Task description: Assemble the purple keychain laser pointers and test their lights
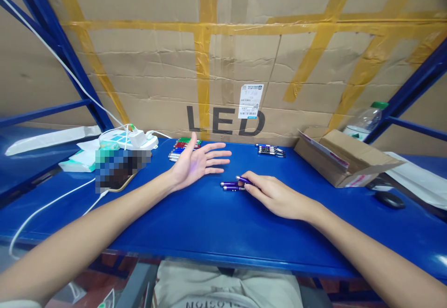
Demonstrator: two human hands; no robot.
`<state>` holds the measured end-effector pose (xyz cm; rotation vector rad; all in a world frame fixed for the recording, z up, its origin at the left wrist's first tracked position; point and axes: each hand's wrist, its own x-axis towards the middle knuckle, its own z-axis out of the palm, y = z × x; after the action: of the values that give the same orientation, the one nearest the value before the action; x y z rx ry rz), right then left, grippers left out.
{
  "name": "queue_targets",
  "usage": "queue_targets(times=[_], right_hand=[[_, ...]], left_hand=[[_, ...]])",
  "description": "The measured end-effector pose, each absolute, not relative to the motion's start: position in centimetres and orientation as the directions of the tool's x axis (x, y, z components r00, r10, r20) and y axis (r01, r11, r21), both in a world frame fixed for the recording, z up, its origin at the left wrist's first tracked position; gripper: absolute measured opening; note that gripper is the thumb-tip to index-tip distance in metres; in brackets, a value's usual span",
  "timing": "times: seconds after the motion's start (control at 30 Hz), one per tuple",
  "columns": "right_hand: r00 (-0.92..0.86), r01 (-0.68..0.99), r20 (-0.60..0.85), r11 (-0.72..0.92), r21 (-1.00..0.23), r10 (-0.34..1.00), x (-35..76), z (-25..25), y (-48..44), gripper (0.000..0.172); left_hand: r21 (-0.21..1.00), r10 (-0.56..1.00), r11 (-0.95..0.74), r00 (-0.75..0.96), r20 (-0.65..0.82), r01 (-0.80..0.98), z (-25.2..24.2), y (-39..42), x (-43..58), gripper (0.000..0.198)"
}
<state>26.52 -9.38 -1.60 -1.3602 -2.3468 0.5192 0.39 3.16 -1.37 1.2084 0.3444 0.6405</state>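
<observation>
My right hand (270,191) pinches a purple penlight (241,179) between thumb and fingers, its silver end pointing left. Under it, two more purple penlights (228,186) lie side by side on the blue table (216,229), close to my fingertips. My left hand (195,164) is raised above the table with the fingers spread and the palm turned toward the penlight. A violet glow shows on that palm. Behind the left hand lies a row of green, red, blue and silver penlights (179,150), partly covered by the thumb.
More dark pen-like pieces (270,150) lie toward the back. An open cardboard box (344,157), a bottle (366,119) and a black mouse (389,199) are at right. A phone (122,173) on a cable and a power strip (143,139) sit at left. A taped carton (157,80) backs the table.
</observation>
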Motion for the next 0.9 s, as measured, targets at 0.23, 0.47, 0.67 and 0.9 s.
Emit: queue_targets(times=[0.23,0.47,0.67,0.9], right_hand=[[-0.457,0.754,0.139,0.465,-0.464,0.879,26.5,-1.7,-9.4,0.026],[-0.453,0.708,0.234,0.507,-0.492,0.860,26.5,-1.4,-9.5,0.030],[-0.469,0.676,0.237,0.519,-0.524,0.851,26.1,-1.5,-9.9,0.032],[-0.471,0.708,0.206,0.506,-0.492,0.858,26.0,-1.3,-10.0,0.032]], left_hand=[[0.909,0.592,0.290,0.803,0.074,-0.298,-1.2,3.4,0.2,0.094],[0.886,0.590,0.335,0.805,0.067,-0.320,-0.8,3.3,0.2,0.091],[0.890,0.488,0.370,0.871,0.056,-0.265,-0.7,2.8,0.1,0.098],[0.921,0.526,0.279,0.845,0.091,-0.273,-0.7,2.0,0.7,0.096]])
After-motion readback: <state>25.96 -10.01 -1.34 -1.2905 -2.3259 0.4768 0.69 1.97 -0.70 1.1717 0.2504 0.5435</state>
